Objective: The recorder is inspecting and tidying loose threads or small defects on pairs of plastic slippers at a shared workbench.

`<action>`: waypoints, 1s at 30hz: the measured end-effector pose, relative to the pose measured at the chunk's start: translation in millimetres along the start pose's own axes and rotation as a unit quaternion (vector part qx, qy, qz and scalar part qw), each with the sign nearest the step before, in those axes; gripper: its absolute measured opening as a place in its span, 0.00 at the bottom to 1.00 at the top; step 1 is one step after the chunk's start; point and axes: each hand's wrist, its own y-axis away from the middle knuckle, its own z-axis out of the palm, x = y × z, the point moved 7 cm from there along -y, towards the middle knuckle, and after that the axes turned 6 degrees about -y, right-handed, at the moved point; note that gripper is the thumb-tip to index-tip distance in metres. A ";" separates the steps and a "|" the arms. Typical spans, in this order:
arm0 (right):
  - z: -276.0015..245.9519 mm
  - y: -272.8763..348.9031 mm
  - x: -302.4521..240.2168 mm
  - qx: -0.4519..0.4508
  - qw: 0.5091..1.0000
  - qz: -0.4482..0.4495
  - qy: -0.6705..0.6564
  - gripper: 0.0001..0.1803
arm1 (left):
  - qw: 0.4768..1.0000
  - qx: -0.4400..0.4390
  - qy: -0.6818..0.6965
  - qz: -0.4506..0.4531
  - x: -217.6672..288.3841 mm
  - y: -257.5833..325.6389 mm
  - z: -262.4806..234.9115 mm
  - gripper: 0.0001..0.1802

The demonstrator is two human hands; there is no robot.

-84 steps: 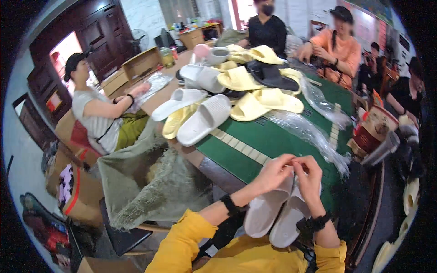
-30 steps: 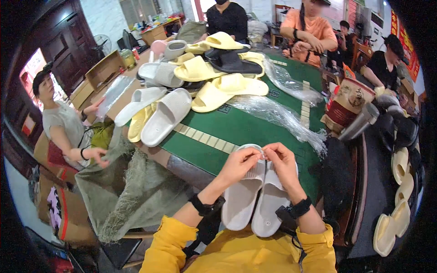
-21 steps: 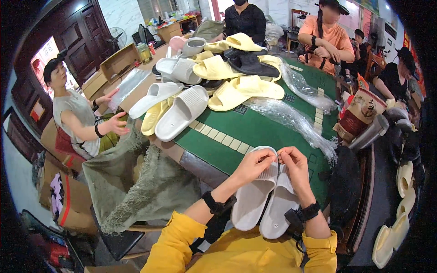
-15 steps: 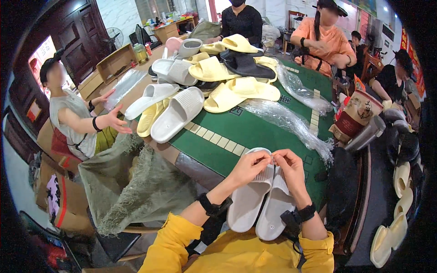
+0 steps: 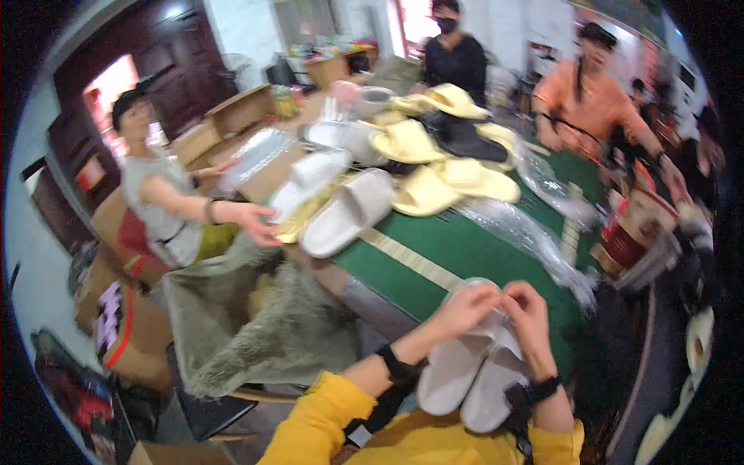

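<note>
Crowded workroom, green-topped table [image 5: 496, 256] bearing a heap of slippers [image 5: 407, 143]; at its near side, by a yellow shirt [image 5: 442, 446], a grey pair [image 5: 449, 380] under two bare hands.

Left hand [image 5: 463, 310] and right hand [image 5: 528, 310] almost fingertip to fingertip above the toe ends, fingers bent in toward thumbs; by the look of it, midway through fine fingertip work where the two slippers meet. Probably calling next for a steady pinch, with both slippers kept snug side by side. Can't tell, through the blur, whether fully closed or gripping anything thin. Toe ends partly hidden behind the fingers; support under the heels unclear. Beyond, clear plastic sleeves [image 5: 527, 240], too smeared to count. To the left, a co-worker's hand [image 5: 260, 225] just beside the heap, contact uncertain. Right rim dark, bent and cut off.
</note>
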 end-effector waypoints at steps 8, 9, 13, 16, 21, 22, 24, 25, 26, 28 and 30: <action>3.4 -5.4 13.3 -0.032 0.998 -0.026 -0.050 0.06 | 0.993 -0.031 -0.012 -0.111 -13.5 5.1 -5.8 0.08; 3.4 -5.8 9.5 -0.040 0.996 -0.048 -0.064 0.06 | 0.994 -0.025 -0.015 -0.108 -10.1 3.6 -4.1 0.09; -9.0 -5.2 11.4 0.033 0.992 -0.020 -0.122 0.06 | 0.995 0.036 -0.062 -0.071 20.6 1.9 -2.8 0.06; -32.6 -3.7 4.3 0.164 0.969 -0.072 -0.173 0.05 | 0.938 0.086 -0.330 0.055 82.0 30.9 -13.4 0.12; -34.0 3.3 -21.7 0.215 0.955 -0.156 -0.132 0.04 | 0.815 -0.127 -0.564 0.048 101.1 104.8 40.7 0.28; -26.7 6.7 -28.7 0.196 0.961 -0.156 -0.114 0.04 | 0.792 -0.132 -0.591 0.070 95.7 105.7 53.0 0.29; -7.4 16.7 -53.8 0.141 0.969 -0.200 -0.033 0.04 | 0.757 -0.098 -0.638 0.096 86.5 100.6 65.0 0.29; 3.9 29.1 -70.7 0.094 0.964 -0.243 0.048 0.04 | 0.740 -0.086 -0.661 0.093 80.3 96.2 65.7 0.28; 12.9 40.6 -83.1 0.043 0.959 -0.250 0.125 0.04 | 0.780 -0.069 -0.616 0.083 76.7 92.6 61.2 0.27; 22.8 63.2 -105.6 -0.007 0.944 -0.262 0.202 0.05 | 0.837 -0.038 -0.541 0.078 72.7 90.2 43.9 0.20; 12.1 97.3 -134.2 0.033 0.880 -0.314 0.355 0.13 | 0.854 0.011 -0.511 0.096 70.0 90.6 12.6 0.16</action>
